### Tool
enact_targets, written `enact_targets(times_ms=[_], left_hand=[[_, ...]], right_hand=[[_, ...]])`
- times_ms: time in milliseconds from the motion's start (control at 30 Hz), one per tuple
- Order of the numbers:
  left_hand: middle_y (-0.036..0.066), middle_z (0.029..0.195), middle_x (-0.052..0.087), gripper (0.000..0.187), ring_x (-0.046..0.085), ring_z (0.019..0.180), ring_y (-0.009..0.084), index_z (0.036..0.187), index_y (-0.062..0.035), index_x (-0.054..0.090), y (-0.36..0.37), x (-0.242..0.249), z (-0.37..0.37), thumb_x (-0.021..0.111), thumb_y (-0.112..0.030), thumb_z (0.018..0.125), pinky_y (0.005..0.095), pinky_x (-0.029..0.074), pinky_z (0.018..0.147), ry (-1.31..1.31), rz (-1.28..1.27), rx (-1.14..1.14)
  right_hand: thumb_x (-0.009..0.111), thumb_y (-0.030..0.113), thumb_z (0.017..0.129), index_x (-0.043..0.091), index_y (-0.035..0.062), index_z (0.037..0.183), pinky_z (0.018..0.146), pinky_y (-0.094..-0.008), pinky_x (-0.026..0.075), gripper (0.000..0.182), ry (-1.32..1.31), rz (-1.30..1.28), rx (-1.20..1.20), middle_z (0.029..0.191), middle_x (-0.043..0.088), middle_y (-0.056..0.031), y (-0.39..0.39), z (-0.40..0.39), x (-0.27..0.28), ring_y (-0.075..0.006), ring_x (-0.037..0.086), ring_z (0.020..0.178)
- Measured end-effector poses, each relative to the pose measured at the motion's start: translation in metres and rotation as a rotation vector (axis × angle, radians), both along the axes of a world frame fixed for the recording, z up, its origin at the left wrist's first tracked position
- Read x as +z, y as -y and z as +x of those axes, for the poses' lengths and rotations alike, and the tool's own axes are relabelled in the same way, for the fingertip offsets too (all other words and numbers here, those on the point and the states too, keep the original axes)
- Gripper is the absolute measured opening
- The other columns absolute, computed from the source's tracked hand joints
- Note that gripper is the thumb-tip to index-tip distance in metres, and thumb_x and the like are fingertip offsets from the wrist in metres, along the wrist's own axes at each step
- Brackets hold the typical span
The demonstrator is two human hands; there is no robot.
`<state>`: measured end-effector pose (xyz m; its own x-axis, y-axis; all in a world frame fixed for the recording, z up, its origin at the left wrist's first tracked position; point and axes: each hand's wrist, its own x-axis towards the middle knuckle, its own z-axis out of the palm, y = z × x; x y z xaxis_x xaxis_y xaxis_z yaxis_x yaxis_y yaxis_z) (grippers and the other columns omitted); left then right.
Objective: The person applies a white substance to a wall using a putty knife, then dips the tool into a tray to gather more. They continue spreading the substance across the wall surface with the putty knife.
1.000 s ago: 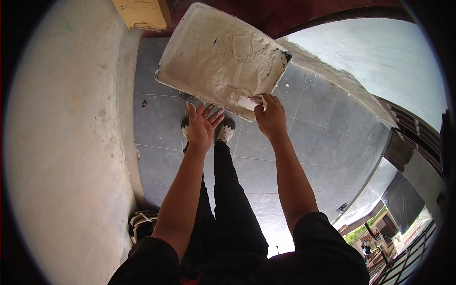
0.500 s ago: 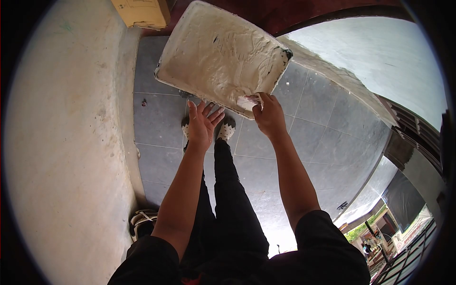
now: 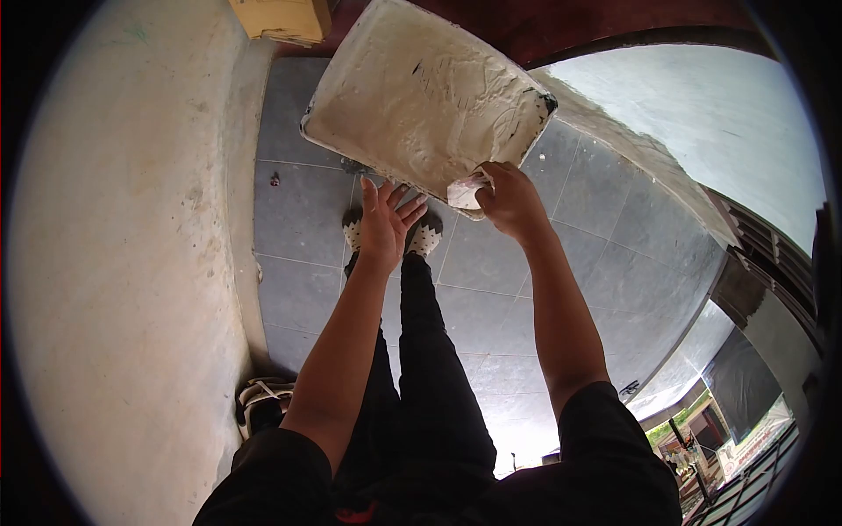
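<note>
A shallow rectangular tray [image 3: 344, 144] with a dark-smudged rim holds a spread of thick off-white paste [image 3: 412, 96], ridged and streaked toward the right. At its near right corner my right hand [image 3: 513, 203] is closed around a small white piece [image 3: 467, 189] smeared with paste; I cannot tell what kind of thing it is. My left hand [image 3: 384, 219] is held palm up, fingers spread, close by the tray's near edge. Nothing lies in it, and its fingertips carry white smears.
Grey floor tiles [image 3: 491, 272] lie below, with my patterned shoes [image 3: 425, 237] on them. A pale wall [image 3: 132, 263] rises at the left, with a yellow box [image 3: 285, 19] at its far end and a bag-like item [image 3: 263, 403] at its foot. Another pale wall [image 3: 693, 114] stands right.
My right hand has lifted the white piece out of the paste to the tray's near corner, showing more of it. The left hand stays open; the whole view has shifted slightly.
</note>
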<state>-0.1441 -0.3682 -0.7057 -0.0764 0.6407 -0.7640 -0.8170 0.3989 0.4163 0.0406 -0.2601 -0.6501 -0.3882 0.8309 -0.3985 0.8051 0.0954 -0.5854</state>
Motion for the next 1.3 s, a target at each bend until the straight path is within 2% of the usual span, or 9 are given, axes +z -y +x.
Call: enact_targets(times_ms=[67,233,300,633,700,833,900,1000,1300], left_hand=[[0.026,0.146,0.032,0.099,0.048,0.126,0.0387,0.150,0.0064,0.015,0.000,-0.002,-0.001,0.029,-0.073,0.093,0.0470,0.037,0.109,0.000,0.016,-0.008],[0.026,0.146,0.032,0.100,0.049,0.125,0.0380,0.150,0.0064,0.013,-0.001,0.000,-0.002,0.029,-0.074,0.092,0.0469,0.038,0.109,0.002,0.029,-0.020],[0.026,0.146,0.031,0.100,0.049,0.125,0.0378,0.150,0.0064,0.013,-0.001,0.000,-0.002,0.030,-0.074,0.092,0.0468,0.037,0.109,0.003,0.016,-0.012],[0.026,0.152,0.024,0.102,0.046,0.127,0.0397,0.151,0.0050,0.014,-0.003,0.000,0.000,0.028,-0.076,0.091,0.0472,0.037,0.108,0.040,0.000,0.020],[0.025,0.148,0.030,0.099,0.048,0.125,0.0389,0.150,0.0049,0.017,-0.004,0.002,0.002,0.027,-0.075,0.092,0.0471,0.039,0.107,0.034,-0.019,0.026],[0.024,0.144,0.036,0.096,0.050,0.122,0.0383,0.149,0.0046,0.022,-0.006,0.007,0.003,0.025,-0.073,0.093,0.0469,0.040,0.105,0.027,-0.033,0.036],[0.023,0.144,0.037,0.096,0.049,0.122,0.0386,0.149,0.0046,0.022,-0.008,0.008,0.002,0.025,-0.074,0.093,0.0469,0.040,0.106,0.028,-0.026,0.035],[0.023,0.144,0.037,0.096,0.048,0.123,0.0391,0.149,0.0046,0.023,-0.007,0.009,0.002,0.025,-0.073,0.093,0.0470,0.040,0.106,0.035,-0.021,0.028],[0.024,0.144,0.038,0.097,0.048,0.125,0.0398,0.149,0.0039,0.024,-0.009,0.008,0.001,0.025,-0.074,0.093,0.0465,0.039,0.106,0.021,-0.016,0.000]], right_hand=[[0.058,0.006,0.075,0.065,-0.0013,0.102,0.088,-0.0444,0.048,0.029,0.049,0.119,0.175,0.100,0.065,-0.0184,-0.015,0.005,-0.007,-0.0365,0.059,0.097],[0.060,0.005,0.074,0.069,0.0028,0.094,0.091,-0.0413,0.046,0.021,-0.059,0.114,0.277,0.092,0.067,-0.0116,-0.037,0.004,0.008,-0.0308,0.059,0.094],[0.064,0.003,0.072,0.070,0.0061,0.093,0.093,-0.0377,0.045,0.022,0.074,0.051,0.567,0.087,0.067,-0.0065,-0.036,0.004,0.016,-0.0263,0.059,0.094],[0.070,0.004,0.069,0.072,0.0120,0.083,0.093,-0.0347,0.045,0.016,0.037,0.123,0.685,0.081,0.065,-0.0006,-0.036,-0.004,0.019,-0.0206,0.060,0.092],[0.067,0.005,0.069,0.071,0.0125,0.077,0.091,-0.0342,0.045,0.012,0.065,0.158,0.883,0.078,0.065,0.0011,-0.030,-0.003,0.012,-0.0198,0.060,0.090],[0.067,0.005,0.068,0.071,0.0127,0.077,0.092,-0.0342,0.045,0.012,0.056,0.274,0.855,0.078,0.065,0.0017,-0.038,0.008,0.013,-0.0189,0.061,0.089],[0.067,0.005,0.066,0.071,0.0133,0.077,0.093,-0.0337,0.045,0.014,-0.061,0.255,0.679,0.079,0.065,0.0024,-0.038,0.013,0.020,-0.0183,0.061,0.090],[0.067,0.005,0.065,0.070,0.0132,0.075,0.093,-0.0328,0.045,0.013,-0.018,0.225,0.804,0.080,0.065,0.0025,-0.026,0.018,0.012,-0.0180,0.061,0.092],[0.072,0.008,0.066,0.067,0.0135,0.074,0.091,-0.0327,0.047,0.011,-0.007,0.239,0.784,0.080,0.065,0.0029,-0.021,0.024,0.017,-0.0181,0.061,0.091]])
